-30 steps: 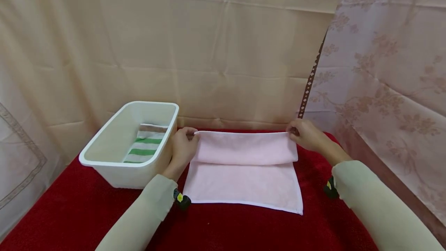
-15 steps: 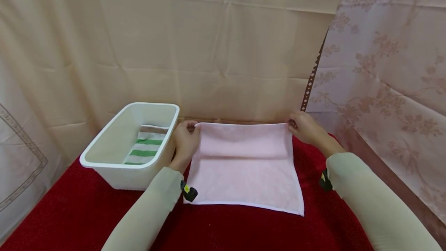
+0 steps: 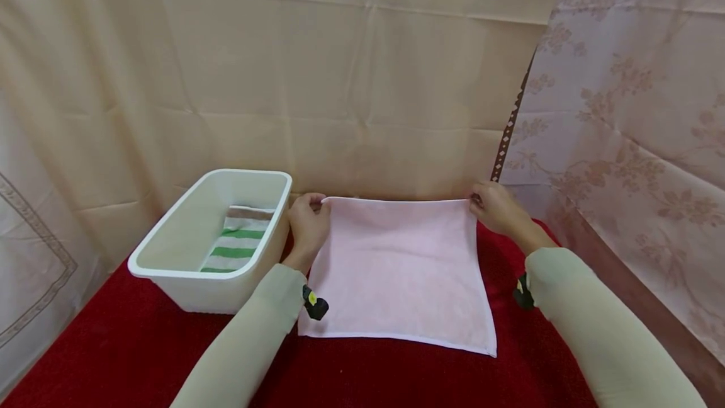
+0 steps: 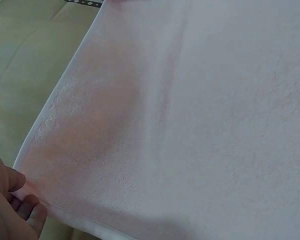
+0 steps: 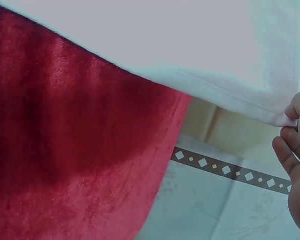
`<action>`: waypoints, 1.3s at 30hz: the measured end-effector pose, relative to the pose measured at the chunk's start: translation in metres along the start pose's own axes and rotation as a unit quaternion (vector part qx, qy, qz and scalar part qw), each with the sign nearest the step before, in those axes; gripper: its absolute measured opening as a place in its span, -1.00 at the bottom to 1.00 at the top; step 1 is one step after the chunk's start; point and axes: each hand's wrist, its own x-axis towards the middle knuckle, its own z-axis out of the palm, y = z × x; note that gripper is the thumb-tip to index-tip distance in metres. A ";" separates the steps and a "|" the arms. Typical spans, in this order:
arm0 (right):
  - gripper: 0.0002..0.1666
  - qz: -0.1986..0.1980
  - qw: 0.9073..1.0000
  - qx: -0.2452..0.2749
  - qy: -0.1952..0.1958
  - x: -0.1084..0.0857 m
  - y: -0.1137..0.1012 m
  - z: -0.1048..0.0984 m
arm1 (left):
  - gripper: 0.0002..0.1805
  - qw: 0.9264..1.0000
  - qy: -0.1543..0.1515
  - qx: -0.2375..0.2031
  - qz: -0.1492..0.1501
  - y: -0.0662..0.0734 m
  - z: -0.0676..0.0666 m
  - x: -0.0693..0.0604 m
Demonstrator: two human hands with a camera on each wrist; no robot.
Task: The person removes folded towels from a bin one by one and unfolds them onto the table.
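A pink cloth [image 3: 399,276] with white edging is spread on the red cover, its far edge raised between two hands. At its far left corner the left hand [image 3: 308,225] pinches the edge between thumb and fingers. The right hand [image 3: 498,209] pinches the far right corner. The left wrist view shows the left hand [image 4: 12,205] on a corner of the cloth [image 4: 165,115]. In the right wrist view, the right hand [image 5: 297,145] grips the other corner of the cloth [image 5: 190,45].
A white basin [image 3: 198,291] stands left of the cloth, close to the left hand. Inside it lies a green-and-white striped cloth [image 3: 238,244] with a brown band. Beige curtain [image 3: 340,80] hangs behind the red-covered table [image 3: 141,345], and a floral curtain [image 3: 640,93] hangs at the right.
Both hands have raised the far edge of the pink cloth and moved it slightly away. The folded-over part has opened out, and the crease across the middle has smoothed.
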 end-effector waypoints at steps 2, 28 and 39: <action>-0.92 0.008 1.000 -0.001 0.000 0.001 0.000 0.003 | -0.84 1.000 0.002 0.006 -0.004 0.000 0.001 0.001; -0.85 0.070 0.995 0.056 -0.031 0.001 -0.002 0.048 | -0.83 0.997 -0.010 0.068 -0.033 -0.027 0.015 0.006; -0.85 0.076 0.995 0.062 -0.032 -0.004 0.008 0.061 | -0.83 0.997 -0.012 0.071 -0.032 -0.027 0.027 0.006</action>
